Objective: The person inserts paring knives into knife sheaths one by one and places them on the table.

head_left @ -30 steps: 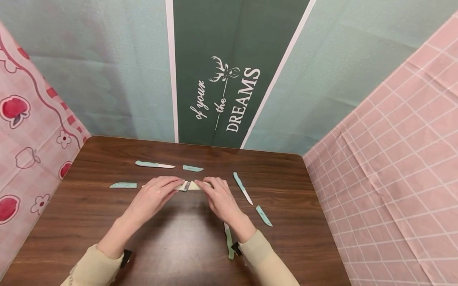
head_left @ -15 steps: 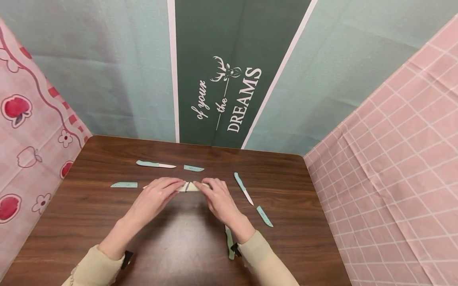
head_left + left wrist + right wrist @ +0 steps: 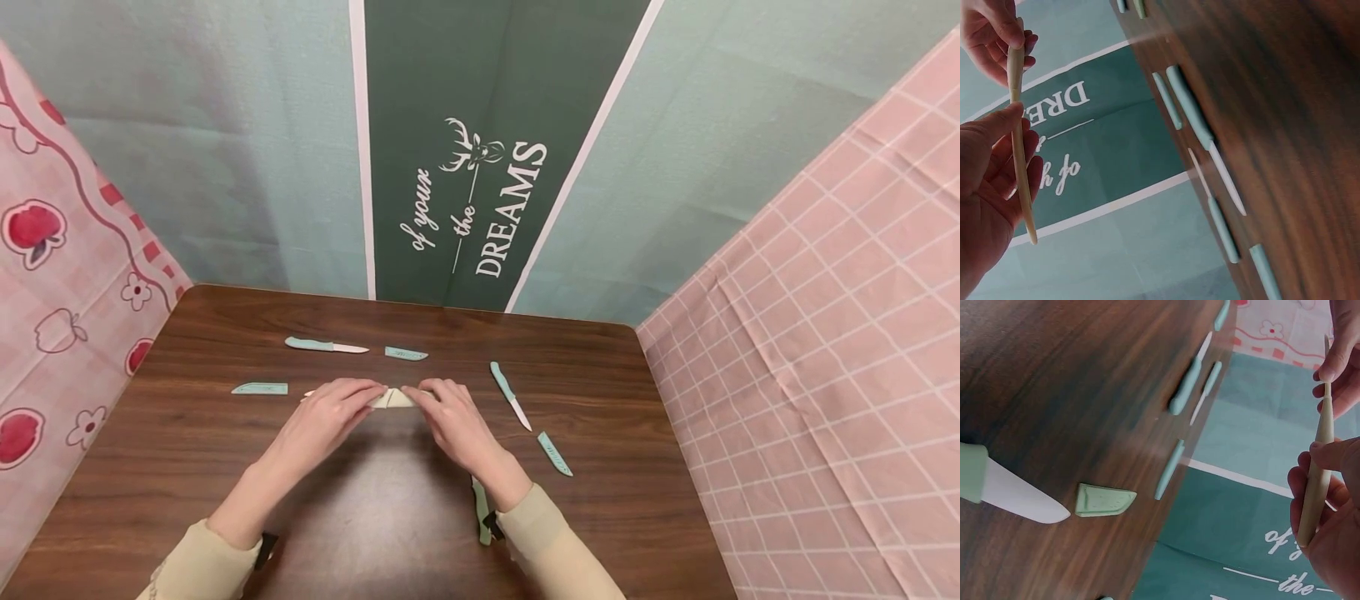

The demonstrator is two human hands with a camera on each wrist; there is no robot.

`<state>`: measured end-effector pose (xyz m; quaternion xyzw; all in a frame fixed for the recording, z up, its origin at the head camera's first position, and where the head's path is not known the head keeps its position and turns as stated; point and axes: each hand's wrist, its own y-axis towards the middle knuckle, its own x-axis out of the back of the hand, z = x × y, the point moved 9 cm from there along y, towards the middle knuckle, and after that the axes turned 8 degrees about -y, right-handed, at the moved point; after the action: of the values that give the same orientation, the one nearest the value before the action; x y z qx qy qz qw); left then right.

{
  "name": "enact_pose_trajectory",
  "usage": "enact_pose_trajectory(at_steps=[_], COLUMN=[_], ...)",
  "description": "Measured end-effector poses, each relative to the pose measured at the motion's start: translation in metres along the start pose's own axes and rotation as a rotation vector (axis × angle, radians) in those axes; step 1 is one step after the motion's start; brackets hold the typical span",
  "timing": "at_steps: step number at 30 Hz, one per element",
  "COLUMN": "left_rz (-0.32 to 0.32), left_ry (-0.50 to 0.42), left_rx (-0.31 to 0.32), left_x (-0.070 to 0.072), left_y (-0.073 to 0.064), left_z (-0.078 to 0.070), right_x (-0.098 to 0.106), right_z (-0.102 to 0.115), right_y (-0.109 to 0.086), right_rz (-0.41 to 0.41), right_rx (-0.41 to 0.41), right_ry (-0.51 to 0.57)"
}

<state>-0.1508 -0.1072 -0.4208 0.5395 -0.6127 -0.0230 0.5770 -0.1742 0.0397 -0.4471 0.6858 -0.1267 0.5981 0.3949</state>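
Both hands hold a cream-coloured knife fitted into its cream sheath. My left hand (image 3: 330, 410) grips the sheath (image 3: 1021, 165), whose slim end tapers out below the fingers in the left wrist view. My right hand (image 3: 456, 417) grips the thicker handle (image 3: 1316, 494), thumb along it. Handle and sheath meet at a slanting seam between the hands in the head view, with no blade showing. Below the held knife lies a teal knife (image 3: 1188, 103), its white blade bare; the hands cover it in the head view.
On the brown table (image 3: 375, 517) lie teal knives (image 3: 309, 343) (image 3: 502, 381) and teal sheaths (image 3: 406, 353) (image 3: 259, 388) (image 3: 555, 454). A green knife (image 3: 481, 512) lies by the right forearm, its green sheath (image 3: 1105, 500) just beyond the blade tip. Printed cloths hang around.
The dark strip of blade between handle and sheath has narrowed and disappeared as the two parts came together. Both hands have shifted slightly toward the near side.
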Motion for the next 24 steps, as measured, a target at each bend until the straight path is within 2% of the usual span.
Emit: enact_pose_trajectory(at_steps=[14,24], left_rz=[0.028,0.079], left_ry=[0.007,0.015], left_rx=[0.054,0.099], left_x=[-0.012,-0.02], left_y=[-0.021,-0.039], left_z=[0.015,0.023], right_x=[-0.025,-0.044], right_z=[0.009,0.013], right_y=[-0.001,-0.004], right_rz=[0.068,0.106], right_rx=[0.006,-0.024], right_ry=[-0.033,-0.058])
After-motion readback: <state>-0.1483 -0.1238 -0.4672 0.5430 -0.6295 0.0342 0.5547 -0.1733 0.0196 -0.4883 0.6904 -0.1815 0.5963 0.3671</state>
